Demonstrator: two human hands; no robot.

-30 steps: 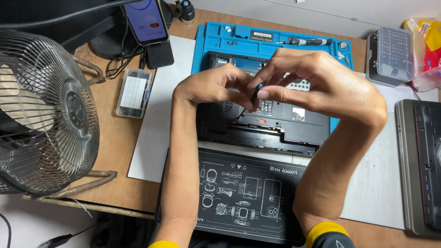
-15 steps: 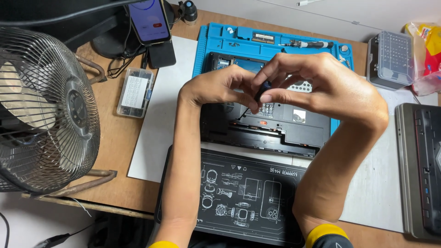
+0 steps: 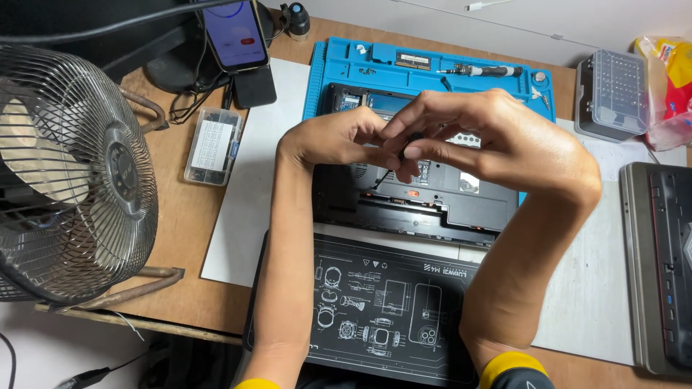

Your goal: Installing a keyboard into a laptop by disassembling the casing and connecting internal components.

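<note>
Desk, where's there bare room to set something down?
White sheet between the clear box and the laptop base; white sheet between the right forearm and the grey laptop; bare wood beside the fan. Crowded: blue mat, with tools and screws.

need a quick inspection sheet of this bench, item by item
surface: wooden desk with a white sheet, blue repair mat and black work mat
job's things: opened black laptop base; small dark part pinched between both hands
clutter: screwdriver, bit case, clear parts box, phone, second laptop
grippers: left hand and right hand meet above the base
cables: black leads near phone
surroundings: wire-cage fan
</note>
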